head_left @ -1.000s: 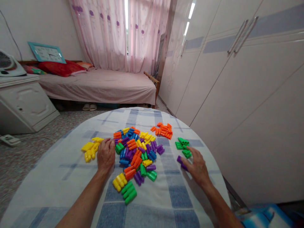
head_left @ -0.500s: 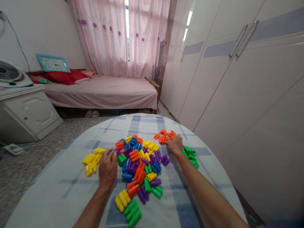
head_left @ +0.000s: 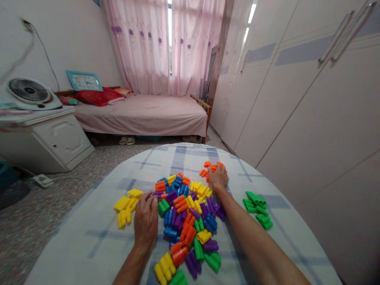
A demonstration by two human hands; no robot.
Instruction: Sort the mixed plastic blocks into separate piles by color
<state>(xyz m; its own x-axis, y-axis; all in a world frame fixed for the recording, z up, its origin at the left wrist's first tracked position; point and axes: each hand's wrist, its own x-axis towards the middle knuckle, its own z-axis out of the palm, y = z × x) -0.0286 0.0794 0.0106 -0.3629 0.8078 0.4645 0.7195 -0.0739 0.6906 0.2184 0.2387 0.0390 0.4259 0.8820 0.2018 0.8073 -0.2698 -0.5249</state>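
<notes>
A heap of mixed plastic blocks [head_left: 187,215] in orange, yellow, blue, purple and green lies in the middle of the round table [head_left: 97,241]. My left hand [head_left: 146,221] rests palm down at the heap's left edge, fingers curled against the blocks, beside a group of yellow blocks [head_left: 126,204]. My right hand [head_left: 218,177] reaches to the far side and lies on a small pile of orange blocks [head_left: 210,168], fingers bent over them. Whether it grips one is hidden. A group of green blocks [head_left: 257,204] lies to the right of my forearm.
The table wears a white cloth with blue checks. White wardrobe doors [head_left: 297,99] stand close on the right. Beyond the table are a pink bed [head_left: 142,113], a white cabinet [head_left: 47,138] with a fan [head_left: 28,93] on top, and a power strip [head_left: 43,181] on the floor.
My right hand went from the purple and green blocks at the right to the orange pile at the far side. The view shifted and drew closer. My left hand stayed at the heap's edge.
</notes>
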